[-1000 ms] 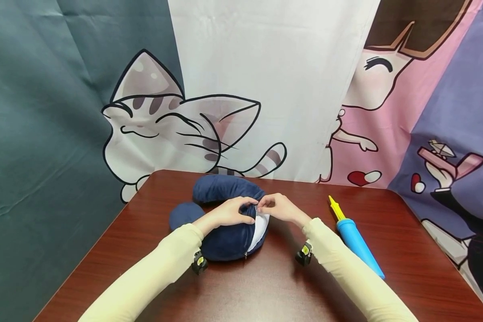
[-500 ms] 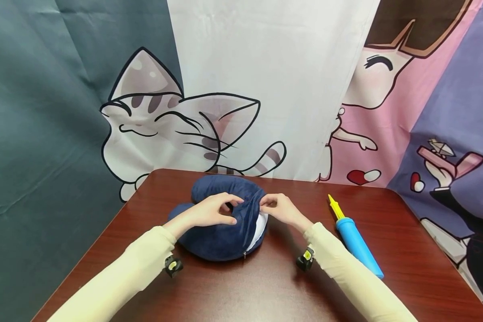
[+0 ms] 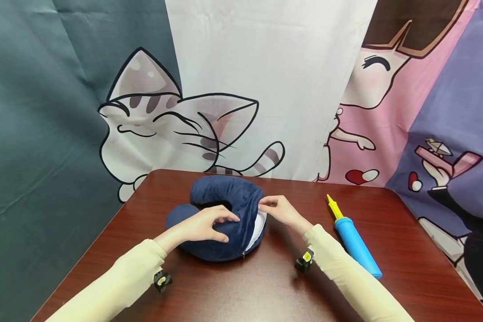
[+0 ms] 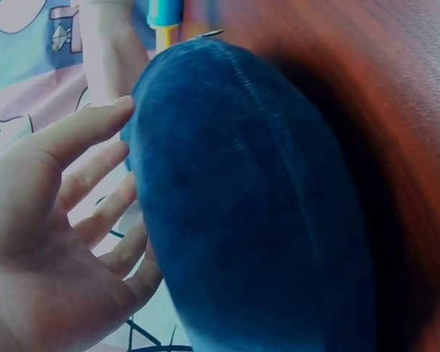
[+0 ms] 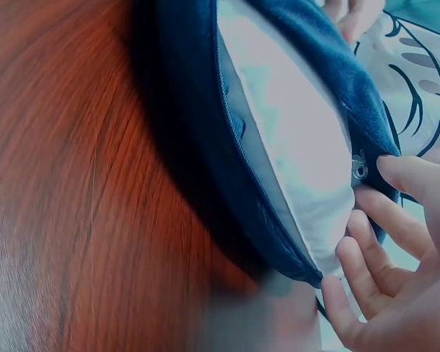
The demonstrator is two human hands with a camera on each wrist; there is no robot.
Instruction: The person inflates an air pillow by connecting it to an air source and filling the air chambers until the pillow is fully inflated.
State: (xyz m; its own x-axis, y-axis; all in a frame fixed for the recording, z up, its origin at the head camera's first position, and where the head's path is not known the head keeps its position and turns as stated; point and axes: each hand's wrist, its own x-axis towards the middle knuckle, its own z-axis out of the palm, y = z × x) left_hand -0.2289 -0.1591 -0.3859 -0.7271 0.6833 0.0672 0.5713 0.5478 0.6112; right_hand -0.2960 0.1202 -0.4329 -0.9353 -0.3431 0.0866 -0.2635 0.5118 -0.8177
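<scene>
A navy plush U-shaped neck pillow (image 3: 221, 246) lies on the table, its zipper parted along the right side. White inner lining (image 5: 286, 117) shows through the gap, with a small clear valve (image 5: 359, 167) beside it. My right hand (image 3: 282, 211) pinches the edge of the cover between thumb and fingers, right by that valve. Over the pillow's near arm, my left hand (image 3: 203, 226) has its fingers loosely bent and apart, holding nothing. In the left wrist view its fingertips (image 4: 123, 103) overlap the pillow's edge. A zipper pull (image 3: 243, 254) hangs at the front end of the opening.
Right of the pillow lies a blue hand pump (image 3: 358, 246) with a yellow nozzle (image 3: 335, 206). Everything sits on a reddish-brown wooden table (image 3: 241, 295). A cartoon-printed cloth backdrop (image 3: 290, 89) hangs behind the far edge.
My left hand has let go of the cover near the opening and moved left and toward me over the pillow. My right hand has stayed at the cover's edge.
</scene>
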